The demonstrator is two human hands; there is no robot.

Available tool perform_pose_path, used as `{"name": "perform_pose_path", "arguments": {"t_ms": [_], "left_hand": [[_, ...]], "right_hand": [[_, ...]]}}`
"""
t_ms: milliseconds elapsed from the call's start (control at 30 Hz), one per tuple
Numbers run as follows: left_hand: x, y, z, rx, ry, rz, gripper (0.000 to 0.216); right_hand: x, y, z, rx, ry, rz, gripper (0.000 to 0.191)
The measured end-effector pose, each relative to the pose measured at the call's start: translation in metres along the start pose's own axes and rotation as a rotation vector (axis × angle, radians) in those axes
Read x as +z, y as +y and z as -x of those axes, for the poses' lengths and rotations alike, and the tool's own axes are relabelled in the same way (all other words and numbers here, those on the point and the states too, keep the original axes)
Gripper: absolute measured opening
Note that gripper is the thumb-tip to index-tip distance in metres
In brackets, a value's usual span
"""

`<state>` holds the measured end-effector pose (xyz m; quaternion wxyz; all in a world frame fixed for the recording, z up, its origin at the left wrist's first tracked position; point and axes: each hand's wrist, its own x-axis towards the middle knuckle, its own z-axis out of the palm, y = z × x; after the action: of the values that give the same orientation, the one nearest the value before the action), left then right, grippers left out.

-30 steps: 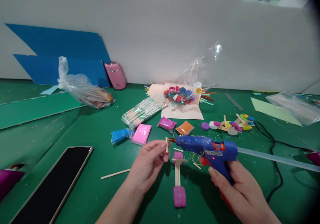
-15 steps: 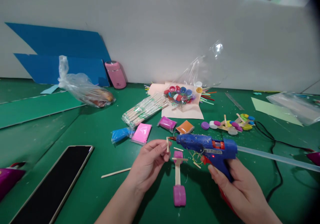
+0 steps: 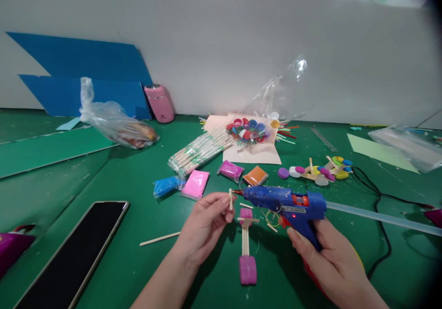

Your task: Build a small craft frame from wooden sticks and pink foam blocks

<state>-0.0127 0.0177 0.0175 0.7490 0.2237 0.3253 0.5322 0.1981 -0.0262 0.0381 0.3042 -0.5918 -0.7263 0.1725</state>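
Observation:
My left hand (image 3: pixel 210 219) pinches a short wooden stick (image 3: pixel 231 200) upright between thumb and fingers. Wrapped round the handle of a blue glue gun (image 3: pixel 276 198) is my right hand (image 3: pixel 331 253). The gun's brown nozzle tip meets the stick's upper part or is very close to it. A clear glue stick (image 3: pixel 373 214) juts from the gun's back. Below and between my hands lies a piece made of wooden sticks (image 3: pixel 245 240) with purple caps (image 3: pixel 247 270) at its ends. Short stick bits (image 3: pixel 272 228) lie near it.
Clay packets (image 3: pixel 195 184), bagged sticks (image 3: pixel 200 152) and a bag of bottle caps (image 3: pixel 248 131) lie farther back. A cap-and-stick model (image 3: pixel 317 171) stands at right, near a black cord (image 3: pixel 378 217). A phone (image 3: pixel 72 253) and a loose stick (image 3: pixel 159 238) lie left.
The glue gun has shifted slightly left and down at its rear. The stick in my left hand has turned slightly; both hands keep their grips.

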Motion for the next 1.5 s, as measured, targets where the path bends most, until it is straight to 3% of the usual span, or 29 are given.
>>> {"name": "perform_pose_path", "arguments": {"t_ms": [700,1500], "left_hand": [[-0.0013,-0.0002,-0.0012,-0.009,0.020,-0.020,0.008],[-0.0032,0.0001,-0.0011,0.004,0.006,0.005,0.008]], "right_hand": [[-0.0021,-0.0036,0.0016,-0.115,0.066,0.123,0.021],[-0.0056,-0.0023,0.0063,-0.126,0.022,0.050,0.018]]}}
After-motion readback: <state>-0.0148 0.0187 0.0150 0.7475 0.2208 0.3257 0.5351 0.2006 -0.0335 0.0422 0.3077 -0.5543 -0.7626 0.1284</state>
